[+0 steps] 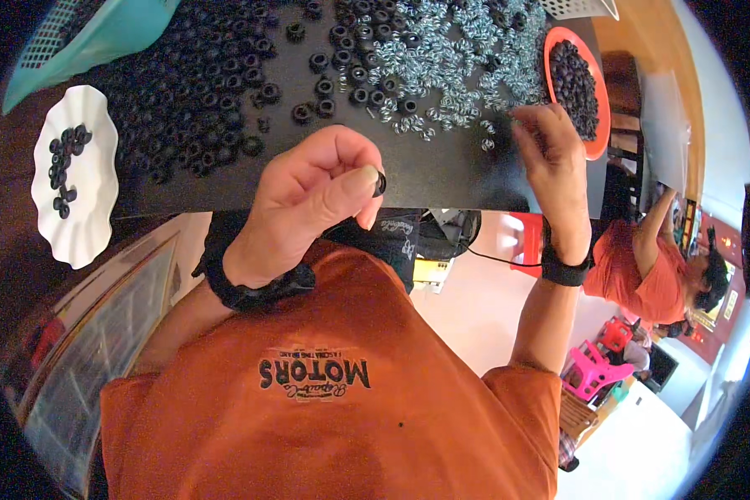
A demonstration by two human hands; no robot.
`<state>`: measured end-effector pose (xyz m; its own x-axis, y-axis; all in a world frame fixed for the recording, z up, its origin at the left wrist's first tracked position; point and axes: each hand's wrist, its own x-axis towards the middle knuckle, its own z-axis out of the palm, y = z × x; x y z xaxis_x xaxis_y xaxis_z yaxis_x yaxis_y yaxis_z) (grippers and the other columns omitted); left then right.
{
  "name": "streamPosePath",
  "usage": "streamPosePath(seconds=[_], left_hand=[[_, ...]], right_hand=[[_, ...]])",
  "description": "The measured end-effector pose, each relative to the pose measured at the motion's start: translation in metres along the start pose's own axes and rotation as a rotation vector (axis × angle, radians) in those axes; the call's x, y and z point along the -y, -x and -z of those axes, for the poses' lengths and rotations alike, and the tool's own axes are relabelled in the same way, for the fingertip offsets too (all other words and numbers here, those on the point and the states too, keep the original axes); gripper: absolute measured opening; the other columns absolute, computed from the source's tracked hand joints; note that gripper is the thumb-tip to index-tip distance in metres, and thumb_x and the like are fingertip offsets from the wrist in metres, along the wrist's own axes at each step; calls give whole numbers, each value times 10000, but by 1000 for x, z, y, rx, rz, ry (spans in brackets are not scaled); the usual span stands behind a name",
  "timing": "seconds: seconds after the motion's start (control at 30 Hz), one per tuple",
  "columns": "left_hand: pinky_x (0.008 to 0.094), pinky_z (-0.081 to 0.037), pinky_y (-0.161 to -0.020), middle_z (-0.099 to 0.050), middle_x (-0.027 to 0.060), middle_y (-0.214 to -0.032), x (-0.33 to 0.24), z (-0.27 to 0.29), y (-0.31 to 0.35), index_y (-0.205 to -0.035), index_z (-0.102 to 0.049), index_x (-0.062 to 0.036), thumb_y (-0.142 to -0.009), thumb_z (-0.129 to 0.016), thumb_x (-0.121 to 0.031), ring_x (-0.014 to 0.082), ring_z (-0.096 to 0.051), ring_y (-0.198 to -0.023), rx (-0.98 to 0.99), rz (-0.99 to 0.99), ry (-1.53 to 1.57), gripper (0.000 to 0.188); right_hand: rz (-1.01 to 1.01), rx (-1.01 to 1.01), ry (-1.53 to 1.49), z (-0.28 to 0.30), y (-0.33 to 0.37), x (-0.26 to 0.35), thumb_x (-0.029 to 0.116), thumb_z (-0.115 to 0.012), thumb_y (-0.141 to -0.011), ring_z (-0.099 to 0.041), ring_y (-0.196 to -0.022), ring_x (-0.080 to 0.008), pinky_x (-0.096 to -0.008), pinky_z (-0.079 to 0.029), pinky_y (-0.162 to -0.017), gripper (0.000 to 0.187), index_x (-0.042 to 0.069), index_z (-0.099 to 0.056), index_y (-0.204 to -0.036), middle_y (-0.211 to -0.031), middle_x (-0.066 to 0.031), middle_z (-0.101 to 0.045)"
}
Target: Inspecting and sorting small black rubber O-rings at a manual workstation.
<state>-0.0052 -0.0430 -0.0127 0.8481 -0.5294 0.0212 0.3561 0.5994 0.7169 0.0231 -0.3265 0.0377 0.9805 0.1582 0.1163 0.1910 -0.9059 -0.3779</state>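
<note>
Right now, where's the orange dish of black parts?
Head view, upper right: the orange dish is at the right edge of the dark table, right of the silvery metal pieces, just above the right hand.

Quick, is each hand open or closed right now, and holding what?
Left hand: closed, pinching a small black piece.
Right hand: fingers bent near the shiny metal coils; whether it holds anything cannot be told.

Workshop-like room: dark table, piled shiny parts.
</note>
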Motion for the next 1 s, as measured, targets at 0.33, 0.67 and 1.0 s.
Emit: streamPosePath(seconds=[0.33, 0.67, 1.0], left_hand=[[168, -311, -519, -551, 3, -760, 5, 2, 1, -983, -516, -46, -941, -523, -209, 32, -441, -619, -45, 22, -110, 169], [160, -273, -452, -568, 18, -729, 4, 0, 0, -1001, -518, -68, -948, -500, -244, 10, -387, -541, -72, -1, -149, 185], [159, -243, -448, -566, 11, -748, 6, -3, -2, -1004, -519, -67, -946, -506, -221, 5, -364, -538, -83, -66, -59, 166]], right_hand=[[74, -40, 118, -12, -8, 5, 38, -595, -825, -549, -684, -255, -321, -436, -617, 127, 15, -608, -949, -830, -121, -556], [223, -91, 76, -19, -17, -7, 37, -582, -838, -569, -699, -271, -341, -443, -614, 74, 3, -583, -903, -786, -121, -565], [66, -71, -10, 1, -6, -13, 16, -588, -832, -549, -707, -155, -263, -439, -646, 116, -7, -592, -946, -818, -92, -576]])
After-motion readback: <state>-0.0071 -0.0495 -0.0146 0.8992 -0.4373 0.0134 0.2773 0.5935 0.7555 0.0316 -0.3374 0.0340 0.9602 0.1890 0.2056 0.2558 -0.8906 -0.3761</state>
